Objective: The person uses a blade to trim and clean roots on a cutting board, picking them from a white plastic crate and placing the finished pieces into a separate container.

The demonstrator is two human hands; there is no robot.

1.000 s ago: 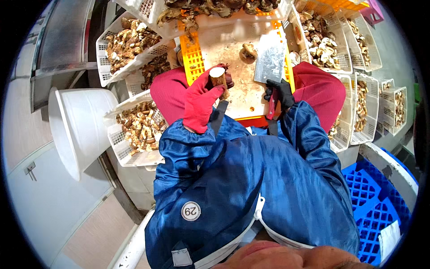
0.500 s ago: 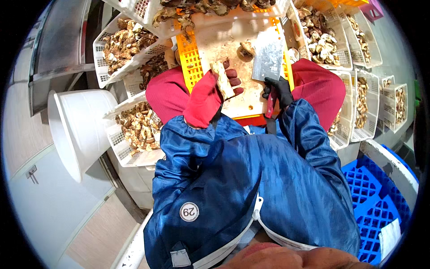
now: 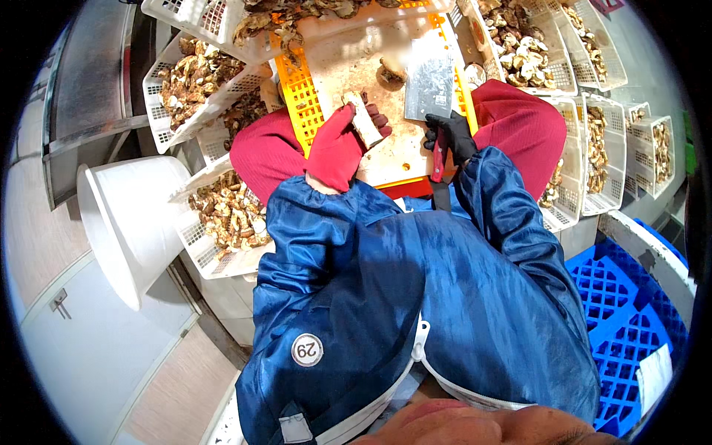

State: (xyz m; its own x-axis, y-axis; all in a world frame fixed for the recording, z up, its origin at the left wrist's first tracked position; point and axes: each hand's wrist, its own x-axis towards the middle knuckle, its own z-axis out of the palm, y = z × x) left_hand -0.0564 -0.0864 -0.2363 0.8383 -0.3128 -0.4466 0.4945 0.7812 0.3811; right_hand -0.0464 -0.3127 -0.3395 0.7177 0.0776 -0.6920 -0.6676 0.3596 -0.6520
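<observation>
One turn on, clasping mushroom stem [image 3: 363, 122] in left hand [image 3: 335, 141] at upper centre, now exposing its pale side to view, still gripping cleaver [image 3: 429, 83] in right hand [image 3: 455, 136].

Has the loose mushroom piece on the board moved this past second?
No: against the board, the mushroom piece shows no clear shift in any direction.
</observation>
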